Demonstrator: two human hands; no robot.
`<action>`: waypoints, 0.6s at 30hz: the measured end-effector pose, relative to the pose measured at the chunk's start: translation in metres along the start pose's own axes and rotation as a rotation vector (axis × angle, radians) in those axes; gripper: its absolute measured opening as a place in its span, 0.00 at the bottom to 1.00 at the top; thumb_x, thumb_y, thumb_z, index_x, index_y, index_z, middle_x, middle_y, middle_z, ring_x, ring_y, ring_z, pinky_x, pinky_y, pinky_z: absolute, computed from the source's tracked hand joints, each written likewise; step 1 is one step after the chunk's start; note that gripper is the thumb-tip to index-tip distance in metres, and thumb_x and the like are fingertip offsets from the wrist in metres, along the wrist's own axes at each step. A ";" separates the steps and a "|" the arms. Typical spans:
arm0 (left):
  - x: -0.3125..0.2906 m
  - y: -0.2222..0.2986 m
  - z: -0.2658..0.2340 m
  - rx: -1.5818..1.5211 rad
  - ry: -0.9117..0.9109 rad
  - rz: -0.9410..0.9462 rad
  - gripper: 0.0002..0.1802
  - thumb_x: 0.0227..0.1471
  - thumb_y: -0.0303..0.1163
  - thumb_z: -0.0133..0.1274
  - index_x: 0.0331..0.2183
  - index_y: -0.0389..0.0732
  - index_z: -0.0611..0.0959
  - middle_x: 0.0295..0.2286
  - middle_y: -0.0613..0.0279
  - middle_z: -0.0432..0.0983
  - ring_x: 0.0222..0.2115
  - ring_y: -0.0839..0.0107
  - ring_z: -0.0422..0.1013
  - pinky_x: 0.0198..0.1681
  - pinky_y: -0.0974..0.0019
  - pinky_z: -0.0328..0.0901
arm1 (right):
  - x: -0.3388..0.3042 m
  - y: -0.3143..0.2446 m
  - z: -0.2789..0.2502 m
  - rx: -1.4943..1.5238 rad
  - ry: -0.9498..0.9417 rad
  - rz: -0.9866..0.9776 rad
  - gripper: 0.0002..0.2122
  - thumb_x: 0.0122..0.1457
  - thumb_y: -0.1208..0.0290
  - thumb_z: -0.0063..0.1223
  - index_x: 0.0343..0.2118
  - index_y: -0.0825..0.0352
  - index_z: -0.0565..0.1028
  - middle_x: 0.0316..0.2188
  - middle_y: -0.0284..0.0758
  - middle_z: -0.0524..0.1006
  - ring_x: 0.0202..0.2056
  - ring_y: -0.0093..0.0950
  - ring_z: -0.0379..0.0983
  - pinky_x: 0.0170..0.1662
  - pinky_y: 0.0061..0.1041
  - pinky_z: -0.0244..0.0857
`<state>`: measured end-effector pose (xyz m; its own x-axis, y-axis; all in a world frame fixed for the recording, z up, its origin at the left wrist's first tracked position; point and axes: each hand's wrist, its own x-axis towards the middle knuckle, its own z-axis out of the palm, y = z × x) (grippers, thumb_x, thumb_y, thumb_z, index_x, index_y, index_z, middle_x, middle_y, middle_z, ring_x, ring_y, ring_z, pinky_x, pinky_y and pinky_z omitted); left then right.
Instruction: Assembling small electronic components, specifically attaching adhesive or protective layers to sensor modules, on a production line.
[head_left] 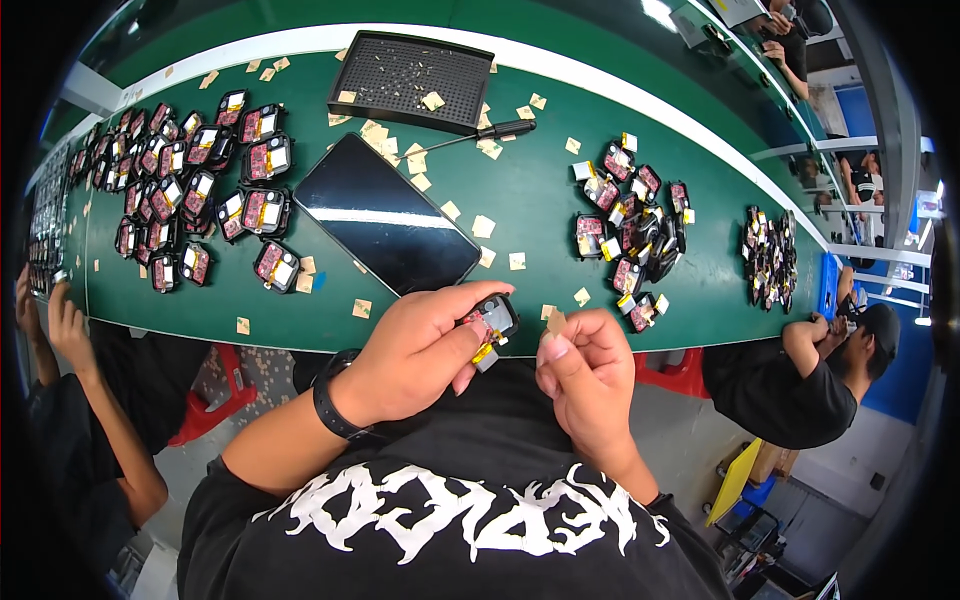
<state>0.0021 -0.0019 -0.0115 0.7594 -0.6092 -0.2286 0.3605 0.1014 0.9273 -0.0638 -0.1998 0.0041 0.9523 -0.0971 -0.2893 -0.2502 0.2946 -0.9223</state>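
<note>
Close to the bench's front edge, my left hand [405, 352] grips a small black device housing [496, 312] between thumb and fingers. The housing carries a red circuit board, and a silver battery with yellow tape [486, 357] sticks out at its lower end. To the right, apart from the housing, my right hand [592, 385] pinches a small tan paper square [556, 321] between thumb and forefinger. Just beyond my left hand lies a dark tablet-like panel [390, 215], set at an angle on the green bench mat [540, 200].
Many similar housings [265, 210] spread over the left side. A looser heap [630, 225] sits to the right, and another pile [770, 258] farther right. A black tray [345, 95], a screwdriver [508, 130] and scattered paper squares [483, 226] lie beyond. People sit on both sides.
</note>
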 end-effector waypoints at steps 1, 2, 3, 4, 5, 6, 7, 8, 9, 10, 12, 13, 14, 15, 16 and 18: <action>0.000 0.000 0.000 0.000 0.009 -0.003 0.21 0.63 0.23 0.41 0.56 0.31 0.76 0.24 0.65 0.74 0.18 0.81 0.67 0.22 0.73 0.62 | 0.001 0.000 0.001 -0.054 -0.008 -0.077 0.08 0.62 0.82 0.59 0.40 0.68 0.72 0.26 0.29 0.74 0.24 0.13 0.65 0.24 0.15 0.58; 0.000 -0.001 0.000 0.000 0.019 -0.006 0.21 0.64 0.22 0.41 0.56 0.31 0.76 0.25 0.65 0.74 0.18 0.81 0.67 0.22 0.73 0.62 | -0.001 0.000 0.000 -0.146 -0.091 -0.106 0.11 0.59 0.81 0.64 0.39 0.68 0.72 0.28 0.27 0.73 0.26 0.12 0.64 0.26 0.16 0.57; 0.001 -0.003 0.000 0.001 0.017 -0.005 0.21 0.64 0.22 0.41 0.56 0.31 0.76 0.25 0.65 0.74 0.18 0.81 0.67 0.22 0.73 0.62 | -0.003 -0.003 -0.001 -0.395 -0.132 -0.110 0.14 0.54 0.78 0.69 0.41 0.68 0.75 0.29 0.28 0.74 0.26 0.14 0.65 0.27 0.17 0.60; 0.001 -0.005 -0.001 0.014 0.011 0.005 0.21 0.64 0.22 0.41 0.56 0.31 0.75 0.25 0.65 0.75 0.18 0.81 0.67 0.22 0.73 0.62 | -0.001 -0.006 0.003 -0.601 -0.186 -0.261 0.16 0.53 0.78 0.71 0.42 0.68 0.76 0.29 0.29 0.74 0.25 0.16 0.67 0.27 0.18 0.62; 0.001 -0.006 -0.002 0.027 0.005 0.014 0.21 0.64 0.22 0.42 0.56 0.31 0.75 0.26 0.65 0.76 0.18 0.81 0.67 0.22 0.73 0.63 | 0.003 -0.009 0.009 -0.806 -0.240 -0.412 0.17 0.51 0.77 0.72 0.43 0.68 0.77 0.29 0.31 0.75 0.24 0.18 0.69 0.26 0.18 0.64; 0.002 -0.004 -0.005 0.096 -0.024 0.023 0.21 0.65 0.23 0.42 0.57 0.31 0.75 0.27 0.64 0.77 0.19 0.82 0.68 0.22 0.74 0.63 | 0.006 -0.008 0.017 -0.853 -0.196 -0.486 0.16 0.50 0.77 0.71 0.42 0.68 0.79 0.29 0.34 0.77 0.23 0.23 0.73 0.25 0.20 0.67; 0.002 -0.004 -0.004 0.096 -0.022 0.024 0.21 0.65 0.23 0.42 0.57 0.31 0.75 0.27 0.64 0.77 0.19 0.82 0.68 0.22 0.74 0.63 | 0.007 -0.008 0.017 -0.853 -0.198 -0.486 0.16 0.50 0.77 0.71 0.42 0.68 0.79 0.29 0.34 0.77 0.23 0.23 0.73 0.25 0.20 0.67; 0.002 -0.003 -0.003 0.038 -0.013 0.005 0.21 0.65 0.23 0.42 0.57 0.31 0.75 0.27 0.64 0.77 0.19 0.82 0.69 0.22 0.75 0.64 | 0.008 -0.007 0.017 -0.883 -0.184 -0.516 0.15 0.51 0.77 0.71 0.42 0.68 0.80 0.29 0.35 0.78 0.23 0.23 0.74 0.25 0.21 0.68; 0.001 -0.002 -0.002 -0.021 -0.004 -0.014 0.21 0.65 0.23 0.42 0.58 0.31 0.74 0.27 0.64 0.78 0.19 0.81 0.70 0.22 0.75 0.64 | 0.008 -0.007 0.016 -0.913 -0.170 -0.545 0.14 0.51 0.78 0.70 0.42 0.69 0.80 0.30 0.35 0.79 0.23 0.23 0.75 0.26 0.22 0.70; 0.001 -0.001 -0.001 -0.019 -0.002 -0.012 0.21 0.65 0.23 0.42 0.58 0.31 0.74 0.27 0.64 0.78 0.19 0.81 0.70 0.22 0.75 0.64 | 0.008 -0.006 0.014 -0.912 -0.172 -0.547 0.14 0.51 0.78 0.70 0.42 0.69 0.80 0.30 0.35 0.79 0.23 0.23 0.75 0.26 0.22 0.70; 0.001 0.002 -0.001 -0.117 0.011 -0.058 0.21 0.65 0.23 0.43 0.57 0.31 0.74 0.28 0.63 0.78 0.19 0.81 0.71 0.23 0.76 0.65 | 0.008 -0.004 0.009 -0.853 -0.113 -0.542 0.13 0.54 0.78 0.68 0.42 0.71 0.80 0.30 0.37 0.80 0.25 0.21 0.77 0.27 0.20 0.70; 0.001 0.000 0.000 -0.118 0.013 -0.058 0.21 0.65 0.23 0.43 0.57 0.31 0.74 0.28 0.63 0.78 0.19 0.81 0.71 0.23 0.76 0.65 | 0.008 -0.006 0.008 -0.853 -0.115 -0.541 0.13 0.54 0.78 0.68 0.42 0.71 0.80 0.30 0.37 0.80 0.25 0.21 0.77 0.27 0.20 0.70; 0.001 -0.002 0.001 -0.088 0.030 -0.031 0.20 0.64 0.23 0.43 0.56 0.31 0.75 0.28 0.63 0.78 0.19 0.81 0.71 0.23 0.76 0.65 | 0.008 -0.009 0.007 -0.834 -0.105 -0.441 0.11 0.57 0.79 0.66 0.42 0.72 0.80 0.30 0.37 0.81 0.26 0.19 0.77 0.27 0.18 0.70; 0.002 -0.003 0.001 -0.057 0.047 -0.004 0.19 0.64 0.22 0.44 0.55 0.31 0.75 0.28 0.63 0.78 0.19 0.81 0.72 0.23 0.76 0.65 | 0.008 -0.011 0.007 -0.814 -0.094 -0.340 0.09 0.59 0.80 0.63 0.42 0.73 0.79 0.31 0.37 0.81 0.26 0.17 0.77 0.28 0.17 0.70; 0.001 -0.003 0.002 -0.057 0.047 -0.002 0.19 0.64 0.22 0.44 0.55 0.31 0.75 0.28 0.63 0.78 0.19 0.81 0.72 0.23 0.76 0.65 | 0.003 -0.008 0.005 -0.623 -0.085 -0.170 0.07 0.63 0.80 0.59 0.44 0.73 0.79 0.32 0.33 0.81 0.30 0.15 0.76 0.31 0.16 0.70; 0.001 0.000 0.003 0.034 0.032 -0.013 0.18 0.63 0.22 0.47 0.53 0.32 0.76 0.28 0.63 0.78 0.19 0.81 0.72 0.24 0.75 0.66 | 0.002 -0.010 0.006 -0.451 -0.076 -0.089 0.08 0.64 0.80 0.58 0.45 0.73 0.78 0.32 0.32 0.81 0.31 0.15 0.76 0.33 0.15 0.70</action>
<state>0.0010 -0.0042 -0.0112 0.7719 -0.5848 -0.2494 0.3521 0.0666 0.9336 -0.0586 -0.1971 0.0145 0.9795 -0.0284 -0.1996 -0.2016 -0.1563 -0.9669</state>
